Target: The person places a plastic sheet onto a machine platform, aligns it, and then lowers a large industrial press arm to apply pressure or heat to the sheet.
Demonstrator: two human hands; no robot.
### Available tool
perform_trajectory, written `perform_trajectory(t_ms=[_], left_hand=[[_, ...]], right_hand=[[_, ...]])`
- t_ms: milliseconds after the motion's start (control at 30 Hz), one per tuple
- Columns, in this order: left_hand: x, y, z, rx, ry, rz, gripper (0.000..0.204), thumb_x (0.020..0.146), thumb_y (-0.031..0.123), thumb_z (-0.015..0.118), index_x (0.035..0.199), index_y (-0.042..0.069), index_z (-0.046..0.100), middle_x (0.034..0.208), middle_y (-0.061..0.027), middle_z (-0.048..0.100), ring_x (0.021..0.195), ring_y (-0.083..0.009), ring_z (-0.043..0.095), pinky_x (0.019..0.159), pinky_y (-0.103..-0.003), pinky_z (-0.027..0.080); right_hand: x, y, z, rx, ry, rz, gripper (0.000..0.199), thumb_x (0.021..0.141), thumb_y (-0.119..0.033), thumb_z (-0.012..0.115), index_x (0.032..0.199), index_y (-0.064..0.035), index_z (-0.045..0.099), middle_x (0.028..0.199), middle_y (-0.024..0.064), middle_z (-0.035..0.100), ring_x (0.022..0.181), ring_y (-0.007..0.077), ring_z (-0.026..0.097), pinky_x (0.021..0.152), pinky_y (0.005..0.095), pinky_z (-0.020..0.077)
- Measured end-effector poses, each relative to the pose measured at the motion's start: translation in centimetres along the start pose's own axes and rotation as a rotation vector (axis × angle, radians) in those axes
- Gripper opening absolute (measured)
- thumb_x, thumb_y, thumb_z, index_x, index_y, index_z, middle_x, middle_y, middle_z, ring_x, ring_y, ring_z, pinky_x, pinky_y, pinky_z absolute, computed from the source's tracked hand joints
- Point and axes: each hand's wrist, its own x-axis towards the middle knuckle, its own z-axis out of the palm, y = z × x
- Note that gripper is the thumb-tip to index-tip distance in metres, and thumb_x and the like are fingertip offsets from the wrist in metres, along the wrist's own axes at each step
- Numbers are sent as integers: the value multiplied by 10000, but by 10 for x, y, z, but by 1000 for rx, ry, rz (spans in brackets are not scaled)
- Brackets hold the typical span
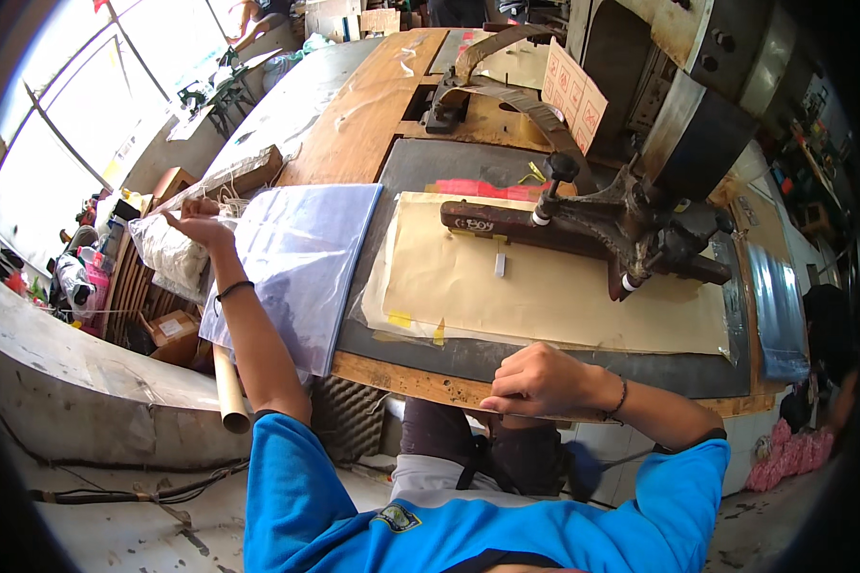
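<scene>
Reaching toward the frame's left, the left hand [199, 222] grips with closed fingers one bundle of white string in clear plastic [170, 250], its long axis running from upper left to lower right. Beside it lies one stack of clear plastic sheets [301, 263]. The right hand [537, 379], fingers curled together, rests at lower centre on the wooden table edge [420, 382], holding nothing.

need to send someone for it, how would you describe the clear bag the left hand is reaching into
Start at the wooden worktable and go to its left edge, past the stack of clear plastic sheets. There the left hand touches a bag: it is the only bulging one, stuffed with white material.
</scene>
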Motion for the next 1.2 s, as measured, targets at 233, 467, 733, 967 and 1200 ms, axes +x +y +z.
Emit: perform_trajectory(t_ms=[233,467,733,967,1200], left_hand=[[48,-31,-75,-735,123,-132,778,936,881,132,658,156,175,578,-18,150,547,-190,158,516,-343,215],[41,-13,-63,-465,244,-73,921,912,909,148,686,69,451,580,-93,402,555,-259,392,569,-401,426],[15,159,-54,-368,-337,437,930,851,916,343,762,19,574,656,-88,454,619,-234,430,609,-370,381],[-64,287,-45,-251,-609,845,439,895,484,444,789,58,444,755,-60,335,708,-222,375,715,-386,374],[-188,330,1,101,-446,1233,233,910,235,489,880,7,529,832,-163,554,738,-240,526,678,-363,486]], right_hand=[[0,0,2,18,6,10,350,999,-310,682,742,-73,664,694,72,636,636,264,660,593,387,547],[8,-12,-11,80,-37,168,343,1008,-277,673,758,-41,669,698,116,636,647,306,654,611,418,536],[6,-8,-5,109,17,170,301,996,-215,707,788,2,701,714,125,673,622,279,654,601,377,517],[9,-2,-1,115,39,164,337,1002,-279,688,791,-17,696,686,166,631,612,330,613,614,421,498],[2,-34,-37,262,344,271,181,953,-245,753,953,-70,799,792,94,763,685,219,726,646,358,561]])
